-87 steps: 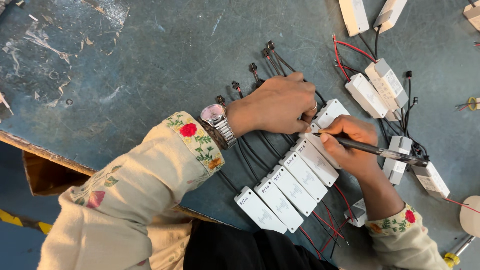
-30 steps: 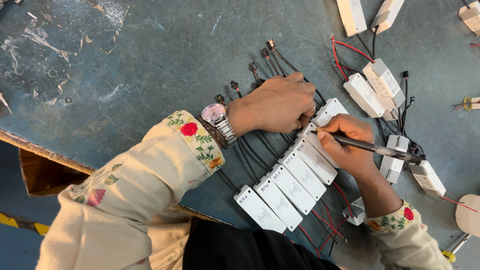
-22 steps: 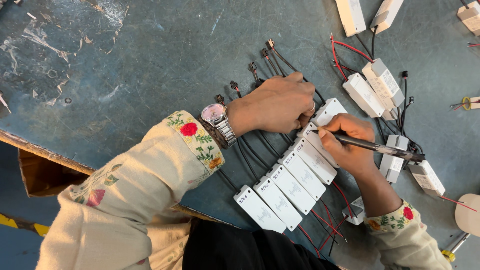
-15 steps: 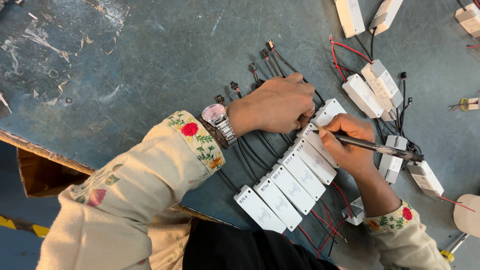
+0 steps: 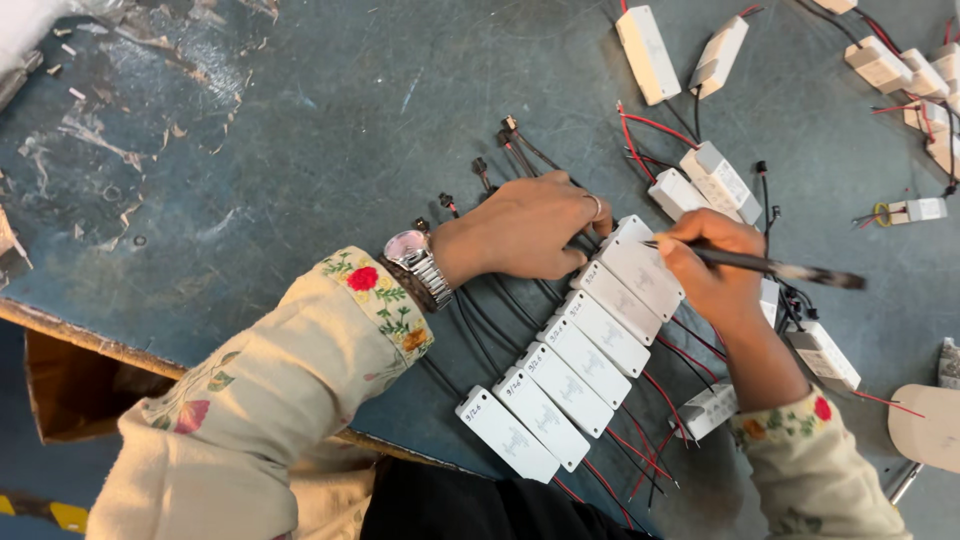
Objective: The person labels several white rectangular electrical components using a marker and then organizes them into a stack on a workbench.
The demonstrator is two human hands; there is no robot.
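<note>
Head-camera view over a scuffed blue worktop [image 5: 300, 150]: the person's left hand [image 5: 530, 232] lies flat, fingers pressed together, on the upper end of a slanting row of white driver boxes [image 5: 570, 370], pinning black leads [image 5: 470, 320] beneath the palm, while the right hand [image 5: 715, 270] pinches a dark pen [image 5: 760, 265] whose tip meets the topmost box [image 5: 640, 262] in the row. That box sits just beside the left hand's fingertips, near the worktop's right half. Risks, as judged from this pose: the glossy casing could skid under the pen stroke if the left hand eases off, smearing the mark; the right wrist could drag across freshly marked boxes below it; and the red wires [image 5: 650, 440] trailing under the forearm could snag and pull the row out of line. Compared with the frame from nearly three seconds ago, both hands hold nearly the same places; the pen lies a little flatter, and the row itself has not shifted.
</note>
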